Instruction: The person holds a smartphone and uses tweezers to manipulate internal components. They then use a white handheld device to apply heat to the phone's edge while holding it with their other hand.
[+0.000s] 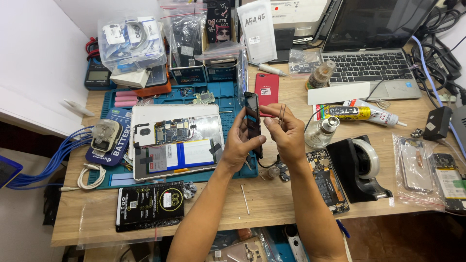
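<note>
My left hand (239, 143) grips a dark phone (253, 116), held upright and edge-on above the blue work mat (121, 177). My right hand (287, 132) is right beside it, pinching thin metal tweezers (281, 111) with their tips pointing up near the phone's upper edge. Both hands hover over the wooden table (281, 204), just right of an opened tablet (177, 140) with its circuit board and battery exposed.
A laptop (371, 53) sits at the back right, a black tape dispenser (361, 167) and a bare phone board (327, 179) to the right. A red phone (267, 88), glue tube (359, 113), glass bottle (323, 131), parts bags and boxes crowd the back. A black packet (149, 204) lies front left.
</note>
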